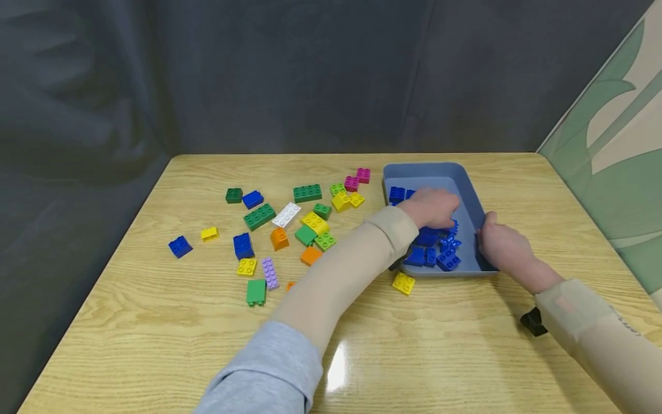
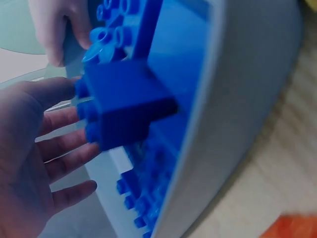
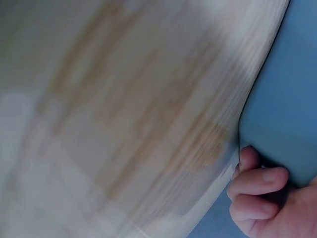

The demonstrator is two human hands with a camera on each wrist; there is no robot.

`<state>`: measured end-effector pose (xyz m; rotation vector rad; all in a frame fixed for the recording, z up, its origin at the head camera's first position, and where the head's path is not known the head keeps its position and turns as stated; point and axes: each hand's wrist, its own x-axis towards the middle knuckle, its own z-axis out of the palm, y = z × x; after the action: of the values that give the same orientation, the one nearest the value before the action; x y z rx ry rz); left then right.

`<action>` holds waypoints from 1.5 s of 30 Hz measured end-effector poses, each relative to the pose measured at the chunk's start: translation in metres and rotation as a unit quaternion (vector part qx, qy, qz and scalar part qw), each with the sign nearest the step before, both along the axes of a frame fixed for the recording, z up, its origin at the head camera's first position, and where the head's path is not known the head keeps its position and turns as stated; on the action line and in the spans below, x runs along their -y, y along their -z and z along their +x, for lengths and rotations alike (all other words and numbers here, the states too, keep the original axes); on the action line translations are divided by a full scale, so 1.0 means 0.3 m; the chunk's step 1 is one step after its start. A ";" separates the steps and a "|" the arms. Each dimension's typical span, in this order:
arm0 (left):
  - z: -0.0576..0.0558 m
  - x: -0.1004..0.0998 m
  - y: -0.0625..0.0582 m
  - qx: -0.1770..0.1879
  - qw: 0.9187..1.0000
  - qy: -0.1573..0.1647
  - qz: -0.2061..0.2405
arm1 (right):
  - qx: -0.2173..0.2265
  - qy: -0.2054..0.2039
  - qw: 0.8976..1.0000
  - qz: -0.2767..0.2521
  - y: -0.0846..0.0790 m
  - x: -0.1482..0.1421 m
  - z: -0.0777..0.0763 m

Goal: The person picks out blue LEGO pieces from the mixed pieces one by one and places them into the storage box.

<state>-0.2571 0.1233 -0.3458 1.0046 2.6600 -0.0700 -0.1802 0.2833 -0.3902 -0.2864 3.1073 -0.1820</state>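
My left hand [image 1: 434,206] is inside a grey-blue plastic tray [image 1: 424,169], over a group of blue toy building bricks [image 1: 447,260]. In the left wrist view, its fingers are spread and mostly straight beside a tilted blue brick [image 2: 124,94], with thumb and fingertips right at the studded end. Other blue bricks lie below, one of them star-shaped [image 1: 449,242]. At the tray's right side my right hand [image 1: 504,247] grips the wall near the front corner. The right wrist view shows its fingers [image 3: 257,181] curled against the tray's outside.
Left of the tray, many loose bricks are scattered on the wooden table [image 1: 155,322], including a white brick [image 1: 287,215], a purple brick [image 1: 269,273] and several blue ones. A yellow brick [image 1: 403,283] lies just before the tray's front wall. Dark fabric [image 1: 310,80] hangs behind the table.
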 end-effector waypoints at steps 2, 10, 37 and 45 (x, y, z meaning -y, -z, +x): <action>-0.006 0.013 -0.017 -0.002 1.000 0.008 0.006 | 0.008 0.004 1.000 0.001 -0.004 0.002 -0.001; 0.013 0.105 -0.097 -0.025 0.998 0.050 0.034 | 0.037 0.014 0.999 0.002 -0.021 0.002 -0.003; 0.134 0.542 -0.121 -0.104 0.988 0.078 0.084 | 0.035 0.008 0.999 -0.007 0.000 -0.011 0.004; 0.192 0.701 -0.086 -0.102 0.990 0.049 0.088 | 0.032 0.006 0.999 -0.007 -0.001 -0.010 0.001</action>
<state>-0.1994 -0.0870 -0.3201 1.2449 2.8409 0.0456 -0.1800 0.2862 -0.3898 -0.2566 3.0469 -0.2096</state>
